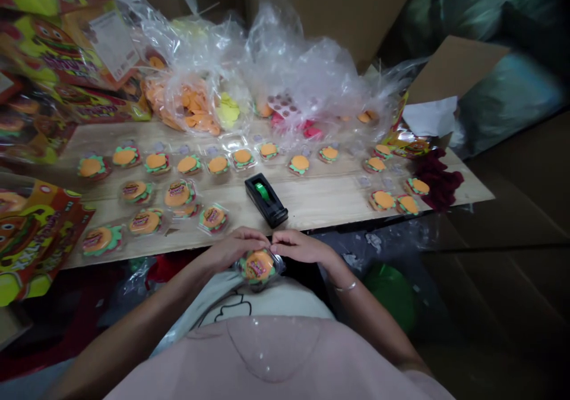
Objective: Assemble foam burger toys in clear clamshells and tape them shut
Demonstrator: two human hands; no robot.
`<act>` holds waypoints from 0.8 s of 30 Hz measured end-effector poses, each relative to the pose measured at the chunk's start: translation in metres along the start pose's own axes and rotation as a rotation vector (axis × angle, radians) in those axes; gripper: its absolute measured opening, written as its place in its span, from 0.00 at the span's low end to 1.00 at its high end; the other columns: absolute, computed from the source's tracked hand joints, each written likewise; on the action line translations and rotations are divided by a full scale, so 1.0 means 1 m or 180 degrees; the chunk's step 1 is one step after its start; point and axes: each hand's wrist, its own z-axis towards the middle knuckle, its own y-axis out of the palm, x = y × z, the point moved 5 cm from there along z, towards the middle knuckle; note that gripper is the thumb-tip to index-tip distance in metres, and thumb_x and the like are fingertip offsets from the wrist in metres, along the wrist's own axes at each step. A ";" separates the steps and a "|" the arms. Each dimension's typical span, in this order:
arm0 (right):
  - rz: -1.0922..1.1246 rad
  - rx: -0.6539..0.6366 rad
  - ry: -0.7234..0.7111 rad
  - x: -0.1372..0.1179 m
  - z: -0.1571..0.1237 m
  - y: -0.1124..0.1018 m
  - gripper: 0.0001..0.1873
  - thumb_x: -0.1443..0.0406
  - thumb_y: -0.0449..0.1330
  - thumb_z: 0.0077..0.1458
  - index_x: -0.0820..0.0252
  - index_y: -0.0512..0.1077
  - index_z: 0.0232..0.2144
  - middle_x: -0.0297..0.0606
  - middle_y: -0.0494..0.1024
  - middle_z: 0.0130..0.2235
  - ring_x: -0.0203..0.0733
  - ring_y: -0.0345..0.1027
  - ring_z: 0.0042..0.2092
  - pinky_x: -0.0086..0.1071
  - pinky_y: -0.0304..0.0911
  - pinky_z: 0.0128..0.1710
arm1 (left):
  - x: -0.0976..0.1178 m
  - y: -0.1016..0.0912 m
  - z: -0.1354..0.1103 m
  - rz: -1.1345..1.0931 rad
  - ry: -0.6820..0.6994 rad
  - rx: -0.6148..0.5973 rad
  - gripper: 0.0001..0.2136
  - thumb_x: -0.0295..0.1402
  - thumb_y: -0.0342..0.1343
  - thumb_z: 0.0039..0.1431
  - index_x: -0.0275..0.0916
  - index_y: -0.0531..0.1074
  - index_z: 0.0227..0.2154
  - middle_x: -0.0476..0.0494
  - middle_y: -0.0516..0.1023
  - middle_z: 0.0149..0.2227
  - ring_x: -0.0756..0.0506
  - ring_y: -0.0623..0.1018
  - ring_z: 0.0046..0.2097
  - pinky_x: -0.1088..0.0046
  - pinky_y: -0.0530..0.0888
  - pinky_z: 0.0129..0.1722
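Note:
Close to my body, just off the table's front edge, I hold a clear plastic pack with a toy burger (259,266) inside. Its orange bun bears a printed label, with green showing around it. My left hand (240,245) is closed on the pack's left and far side. The fingertips of my right hand (296,247) press at its far right corner, close to the left fingertips. Just beyond my hands stands a black tape dispenser (266,200) with a green roll of tape (262,191).
Rows of packed toy burgers (187,164) cover the wooden table (312,195). Behind them bulge clear plastic bags (307,67) of orange, yellow and pink pieces. Printed boxes (31,228) are stacked at left. An open carton (449,73) and dark red cloth (439,180) lie at right.

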 end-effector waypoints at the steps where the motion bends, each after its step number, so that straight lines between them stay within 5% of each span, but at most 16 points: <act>1: -0.0228 0.0056 0.0031 -0.001 -0.001 0.000 0.13 0.57 0.55 0.57 0.62 0.67 0.28 0.28 0.65 0.25 0.31 0.55 0.27 0.26 0.52 0.27 | -0.001 0.000 -0.001 0.0025 -0.0005 0.0025 0.10 0.35 0.63 0.41 0.34 0.78 0.27 0.46 0.78 0.26 0.50 0.73 0.27 0.77 0.66 0.29; 4: -0.0619 0.0827 0.0106 -0.007 -0.014 -0.005 0.09 0.61 0.58 0.54 0.61 0.70 0.34 0.32 0.71 0.30 0.34 0.61 0.31 0.27 0.55 0.31 | -0.002 0.000 -0.005 0.0051 0.0013 0.0061 0.11 0.36 0.62 0.43 0.34 0.77 0.28 0.44 0.79 0.28 0.49 0.74 0.29 0.76 0.67 0.31; 8: -0.0640 0.1911 0.0154 -0.016 -0.036 -0.003 0.06 0.65 0.58 0.54 0.60 0.73 0.28 0.34 0.73 0.29 0.35 0.64 0.32 0.29 0.56 0.33 | -0.003 0.004 -0.008 0.0129 0.0046 0.0238 0.12 0.38 0.60 0.46 0.34 0.76 0.30 0.44 0.78 0.30 0.48 0.74 0.31 0.74 0.68 0.33; 16: 0.0771 0.1141 0.0584 0.015 -0.034 0.018 0.09 0.63 0.56 0.53 0.64 0.70 0.27 0.28 0.66 0.22 0.30 0.54 0.24 0.25 0.50 0.25 | -0.013 0.030 -0.001 0.0222 0.0252 0.0561 0.13 0.38 0.62 0.41 0.36 0.67 0.26 0.53 0.70 0.22 0.52 0.67 0.24 0.78 0.62 0.25; 24: 0.0083 0.1794 0.0458 0.014 -0.067 0.027 0.15 0.59 0.47 0.61 0.61 0.63 0.26 0.30 0.63 0.25 0.32 0.55 0.29 0.26 0.51 0.28 | -0.007 0.044 0.015 0.0444 0.0182 0.0409 0.14 0.39 0.62 0.41 0.35 0.65 0.22 0.51 0.69 0.20 0.53 0.67 0.23 0.78 0.62 0.23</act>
